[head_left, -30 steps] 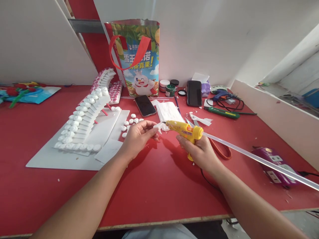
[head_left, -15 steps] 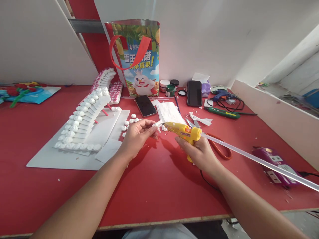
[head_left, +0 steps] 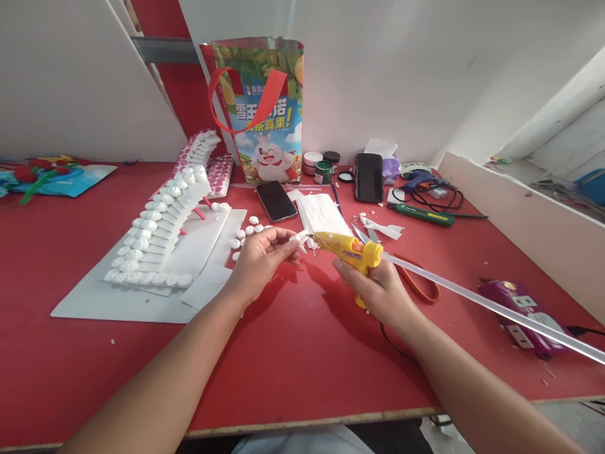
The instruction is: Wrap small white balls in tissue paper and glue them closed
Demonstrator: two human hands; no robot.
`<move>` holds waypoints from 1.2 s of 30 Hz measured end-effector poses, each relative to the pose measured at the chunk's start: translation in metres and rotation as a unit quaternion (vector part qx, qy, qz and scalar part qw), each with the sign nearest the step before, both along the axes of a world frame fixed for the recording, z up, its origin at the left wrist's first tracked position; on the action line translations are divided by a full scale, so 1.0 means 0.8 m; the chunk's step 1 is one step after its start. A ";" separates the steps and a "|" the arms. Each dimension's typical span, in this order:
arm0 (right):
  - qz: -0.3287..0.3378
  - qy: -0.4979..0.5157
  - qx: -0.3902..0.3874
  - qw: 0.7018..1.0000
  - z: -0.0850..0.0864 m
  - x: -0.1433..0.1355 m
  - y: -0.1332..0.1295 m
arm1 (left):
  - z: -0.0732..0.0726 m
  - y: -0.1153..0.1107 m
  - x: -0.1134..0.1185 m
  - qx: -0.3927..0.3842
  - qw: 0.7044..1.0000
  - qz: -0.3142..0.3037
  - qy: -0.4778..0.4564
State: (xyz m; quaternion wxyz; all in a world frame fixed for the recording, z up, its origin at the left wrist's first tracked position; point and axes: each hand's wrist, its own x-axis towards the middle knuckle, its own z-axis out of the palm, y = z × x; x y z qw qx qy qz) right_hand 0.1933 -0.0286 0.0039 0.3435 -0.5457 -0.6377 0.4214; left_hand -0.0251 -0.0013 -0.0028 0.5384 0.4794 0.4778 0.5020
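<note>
My left hand (head_left: 265,253) pinches a small white paper strip (head_left: 299,238) between thumb and fingers. In my right hand (head_left: 378,287) is a yellow glue gun (head_left: 347,247), its nozzle at the strip; from here I cannot tell whether they touch. A long clear glue stick (head_left: 472,291) runs out of the back of the gun. Behind the strip lies a stack of white paper sheets (head_left: 325,214). Several small white rolled rosettes (head_left: 249,231) sit just beyond my left hand. Further left, a curved stair-like white model (head_left: 158,230) bears rows of similar rosettes along its edge.
A colourful bag (head_left: 265,120) stands at the back, with a phone (head_left: 276,200) before it. Paint jars (head_left: 323,171), a second phone (head_left: 369,178) and a green tool (head_left: 423,214) lie at back right. Red-handled scissors (head_left: 423,287) and a purple power strip (head_left: 522,312) are right of my hand.
Almost nothing differs. Both hands hold the strip and glue gun in practically the same place.
</note>
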 end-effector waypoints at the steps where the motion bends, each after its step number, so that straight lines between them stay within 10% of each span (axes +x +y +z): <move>1: 0.001 -0.006 -0.004 1.000 0.000 0.000 0.000 | 0.001 0.000 0.001 -0.004 1.000 -0.001 0.000; 10: -0.024 0.029 0.021 0.999 -0.002 0.008 0.009 | 0.001 -0.001 0.001 -0.007 1.000 0.001 -0.007; 20: -0.255 -0.145 -0.010 0.956 0.049 0.112 0.039 | -0.002 -0.005 0.003 -0.005 0.999 -0.015 -0.039; 36: -0.300 -0.359 -0.017 0.883 0.015 0.162 0.037 | 0.001 -0.008 0.006 -0.002 0.998 -0.030 -0.052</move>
